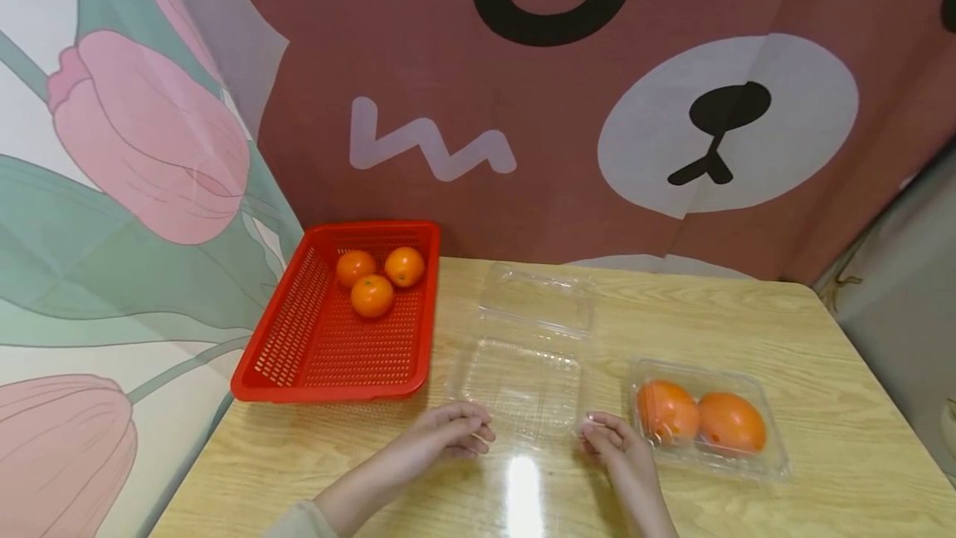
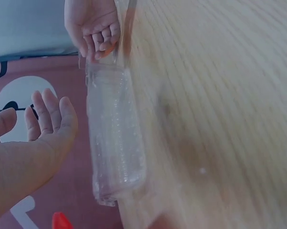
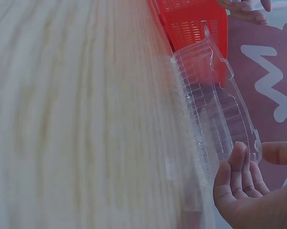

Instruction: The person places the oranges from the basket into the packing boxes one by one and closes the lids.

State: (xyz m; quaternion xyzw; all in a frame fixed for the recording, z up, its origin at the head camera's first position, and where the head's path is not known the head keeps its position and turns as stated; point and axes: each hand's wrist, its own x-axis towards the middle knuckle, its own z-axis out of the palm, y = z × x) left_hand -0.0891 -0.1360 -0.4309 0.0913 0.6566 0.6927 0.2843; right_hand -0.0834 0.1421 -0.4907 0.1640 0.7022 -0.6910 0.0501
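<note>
On the pale wood counter, an unfolded clear clamshell between two hands

At the far left, a drape (image 1: 149,139) printed with pink tulips and green leaves hangs beside the counter (image 1: 829,388). Next to it, near the back edge, sits a red plastic basket (image 1: 351,365) with perforated walls and base. Three oranges (image 1: 372,296) cluster toward its back right, two behind and one in front.

Just right of the basket's front end comes the left hand (image 1: 451,430), its forearm leaving a light sleeve (image 1: 302,521). Its fingers are loosely extended, the thumb standing apart from them in the left wrist view, and it holds nothing. It is just beside the front left corner of a clear plastic clamshell container (image 1: 523,380). The container lies unfolded in the middle of the counter, its ribbed base nearer the person and its lid (image 1: 536,301) laid back toward the wall side.

At the base's front right corner, the right hand (image 1: 616,438) pinches the rim between thumb and fingers. Just beyond that hand stands a closed clear plastic box (image 1: 777,451) with two oranges (image 1: 732,423) side by side inside. A reddish-brown drape (image 1: 553,98) with a bear's face spans the back.
</note>
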